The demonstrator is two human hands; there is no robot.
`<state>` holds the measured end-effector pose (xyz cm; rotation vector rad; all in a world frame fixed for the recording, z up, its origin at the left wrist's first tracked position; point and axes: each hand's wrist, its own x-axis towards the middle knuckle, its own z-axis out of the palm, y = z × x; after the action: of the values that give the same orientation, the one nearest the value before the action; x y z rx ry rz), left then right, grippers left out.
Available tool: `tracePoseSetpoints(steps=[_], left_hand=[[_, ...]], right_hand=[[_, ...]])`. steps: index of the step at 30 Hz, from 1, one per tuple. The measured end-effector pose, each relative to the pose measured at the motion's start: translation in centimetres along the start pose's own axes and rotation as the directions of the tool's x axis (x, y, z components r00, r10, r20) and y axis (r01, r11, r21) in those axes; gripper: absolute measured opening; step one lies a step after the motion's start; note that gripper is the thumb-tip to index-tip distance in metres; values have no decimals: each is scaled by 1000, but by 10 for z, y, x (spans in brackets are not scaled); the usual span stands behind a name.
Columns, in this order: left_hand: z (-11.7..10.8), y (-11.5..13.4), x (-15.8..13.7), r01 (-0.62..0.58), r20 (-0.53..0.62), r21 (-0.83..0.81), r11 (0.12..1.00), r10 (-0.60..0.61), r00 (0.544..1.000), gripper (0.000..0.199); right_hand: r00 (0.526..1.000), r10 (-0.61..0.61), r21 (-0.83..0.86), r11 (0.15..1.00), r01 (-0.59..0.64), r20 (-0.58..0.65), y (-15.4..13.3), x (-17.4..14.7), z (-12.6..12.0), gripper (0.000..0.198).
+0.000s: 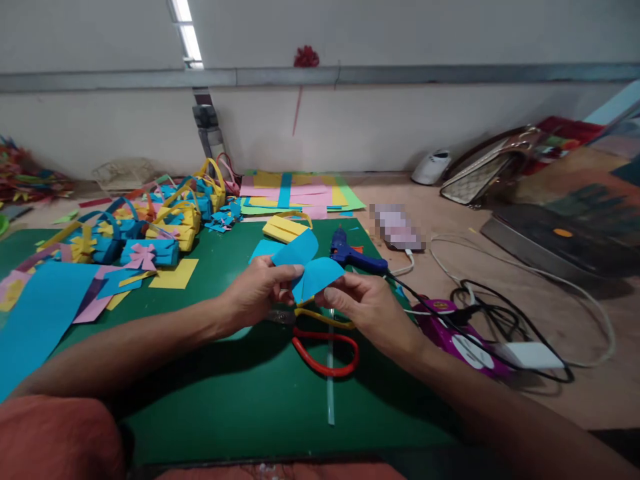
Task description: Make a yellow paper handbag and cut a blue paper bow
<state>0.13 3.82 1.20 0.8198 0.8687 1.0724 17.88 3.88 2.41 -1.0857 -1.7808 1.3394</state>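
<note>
A blue paper piece (323,272) with a rounded end is held over the green mat (220,393). My left hand (255,290) pinches it with thumb and fingers from the left. On the right, the fingertips of my right hand (367,303) close on the paper's lower edge. Another rounded blue flap (297,248) rises by my left thumb; whether both are one sheet I cannot tell. Under my hands lie scissors (326,371) with red and yellow handles, across a clear glue stick (331,403). Just beyond are a yellow paper bag (285,229) and a blue glue gun (357,259).
Several small paper handbags (150,253) crowd the left, beside a large blue sheet (45,313). Coloured sheets (300,190) are stacked at the back. A phone (399,227), purple power strip (463,340) and tangled cables (493,313) lie right.
</note>
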Motion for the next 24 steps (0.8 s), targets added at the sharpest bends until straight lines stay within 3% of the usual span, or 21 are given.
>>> tracePoseSetpoints(steps=[6, 17, 24], left_hand=[[-1, -4, 0, 85, -14, 16, 996, -85, 996, 24], [4, -7, -3, 95, -18, 27, 995, -95, 995, 26], [1, -13, -1, 85, -51, 65, 994, -82, 995, 27]], right_hand=[[1000, 8, 78, 997, -8, -2, 3, 0, 1, 11], [989, -117, -128, 986, 105, -90, 8, 0, -2, 15], [995, -96, -127, 988, 92, -29, 5, 1, -1, 17]])
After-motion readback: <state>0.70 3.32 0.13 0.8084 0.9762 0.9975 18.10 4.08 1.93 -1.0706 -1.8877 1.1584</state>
